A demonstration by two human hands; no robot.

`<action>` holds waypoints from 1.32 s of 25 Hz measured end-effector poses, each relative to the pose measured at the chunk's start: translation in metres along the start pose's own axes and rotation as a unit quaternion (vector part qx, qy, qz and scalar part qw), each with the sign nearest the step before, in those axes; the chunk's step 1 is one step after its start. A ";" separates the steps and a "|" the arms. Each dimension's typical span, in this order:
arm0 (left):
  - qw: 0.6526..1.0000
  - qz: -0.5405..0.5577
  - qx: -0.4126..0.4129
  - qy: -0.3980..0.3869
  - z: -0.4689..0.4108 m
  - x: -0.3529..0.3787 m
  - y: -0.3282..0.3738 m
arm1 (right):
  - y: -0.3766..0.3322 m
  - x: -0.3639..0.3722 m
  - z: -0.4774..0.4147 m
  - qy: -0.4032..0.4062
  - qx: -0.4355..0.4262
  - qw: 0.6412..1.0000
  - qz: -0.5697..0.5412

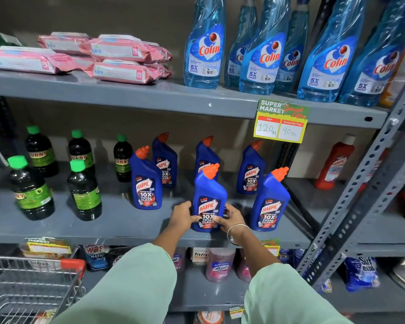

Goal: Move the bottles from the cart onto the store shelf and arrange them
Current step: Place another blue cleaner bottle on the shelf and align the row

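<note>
Both hands are on it: the left hand (182,215) and the right hand (229,217) clasp the lower body of a blue Harpic bottle (208,202) from either side, fingers wrapped round its label. The bottle stands upright at the front edge of the middle shelf (103,228), between two more front-row Harpic bottles (146,181) with others behind. Green-capped dark bottles (29,188) stand to the left. The wire cart (31,286) sits at lower left.

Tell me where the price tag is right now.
In the head view, upper right: the price tag hangs from the front edge of the top shelf, below the Colin bottles.
</note>
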State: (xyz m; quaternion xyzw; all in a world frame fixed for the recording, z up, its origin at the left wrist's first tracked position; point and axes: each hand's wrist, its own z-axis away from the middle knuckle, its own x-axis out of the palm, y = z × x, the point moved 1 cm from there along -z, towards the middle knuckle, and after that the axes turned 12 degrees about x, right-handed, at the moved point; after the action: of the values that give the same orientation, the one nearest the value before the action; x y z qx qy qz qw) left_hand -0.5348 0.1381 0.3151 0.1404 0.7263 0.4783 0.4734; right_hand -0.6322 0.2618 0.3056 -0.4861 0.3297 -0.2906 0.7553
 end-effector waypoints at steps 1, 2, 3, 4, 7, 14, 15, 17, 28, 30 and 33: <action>1.000 -0.004 0.000 0.002 0.000 0.001 0.000 | -0.001 0.000 0.001 0.002 0.000 1.000 -0.001; 1.000 -0.010 0.002 0.005 0.000 0.002 -0.001 | -0.001 0.000 0.001 0.005 -0.002 1.000 -0.002; 1.000 -0.015 0.003 0.007 0.000 0.002 0.000 | -0.002 0.000 0.002 0.007 -0.004 1.000 -0.001; 1.000 -0.014 0.004 0.008 0.000 0.002 -0.001 | -0.003 0.001 0.002 0.008 -0.005 1.000 0.002; 1.000 -0.015 0.002 0.004 -0.001 0.003 -0.002 | -0.004 0.001 0.004 0.020 -0.007 1.000 0.018; 1.000 -0.010 -0.009 0.004 0.007 -0.010 -0.014 | 0.003 0.008 0.011 0.117 0.036 0.972 0.201; 0.999 -0.002 -0.024 0.023 0.009 -0.016 -0.019 | 0.003 0.013 0.012 0.101 0.046 0.965 0.238; 0.995 0.017 -0.042 0.085 0.012 -0.035 -0.033 | 0.004 0.028 0.017 0.044 0.087 0.960 0.264; 0.984 0.086 -0.024 0.154 -0.023 -0.135 -0.119 | -0.054 0.178 -0.024 0.069 -0.070 0.989 0.111; 0.987 0.117 -0.020 0.111 -0.031 -0.130 -0.126 | -0.054 0.185 -0.036 0.029 -0.082 0.994 0.067; 0.987 0.109 -0.027 0.118 -0.041 -0.131 -0.133 | -0.054 0.188 -0.040 -0.009 -0.072 0.997 0.028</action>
State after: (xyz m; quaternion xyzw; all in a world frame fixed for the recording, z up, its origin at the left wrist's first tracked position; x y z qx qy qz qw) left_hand -0.4682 -0.0374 0.2814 0.1488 0.7444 0.5593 0.3330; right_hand -0.5545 0.0773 0.3027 -0.5325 0.3561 -0.2407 0.7292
